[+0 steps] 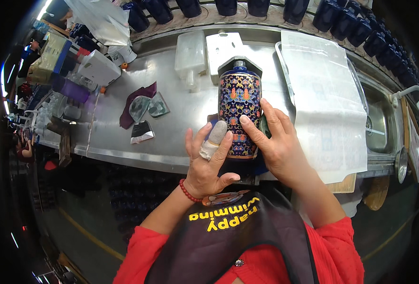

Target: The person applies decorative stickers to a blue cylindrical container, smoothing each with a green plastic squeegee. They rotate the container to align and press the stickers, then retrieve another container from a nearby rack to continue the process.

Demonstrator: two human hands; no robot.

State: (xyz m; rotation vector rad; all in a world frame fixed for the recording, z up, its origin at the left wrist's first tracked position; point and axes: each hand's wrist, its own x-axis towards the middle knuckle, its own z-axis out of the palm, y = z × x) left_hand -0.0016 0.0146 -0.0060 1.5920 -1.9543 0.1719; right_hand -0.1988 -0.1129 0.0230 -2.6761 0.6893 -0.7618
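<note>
A dark blue bottle covered in an orange and gold floral pattern lies in front of me, its metallic-looking neck pointing away. The neck end rests at a dark angular holder. My right hand lies along the bottle's right side, fingers stretched out, the index fingertip pressed on the patterned surface. At the lower left of the bottle is my left hand, fingers spread. One of its fingers wears a grey finger cover with white tape below it; whether this finger touches the bottle I cannot tell.
On the metal bench lie maroon and grey cloths. Clear and white plastic containers stand beyond. White paper covers the right side, before a sink. Several dark blue bottles line the far edge. A purple container is at left.
</note>
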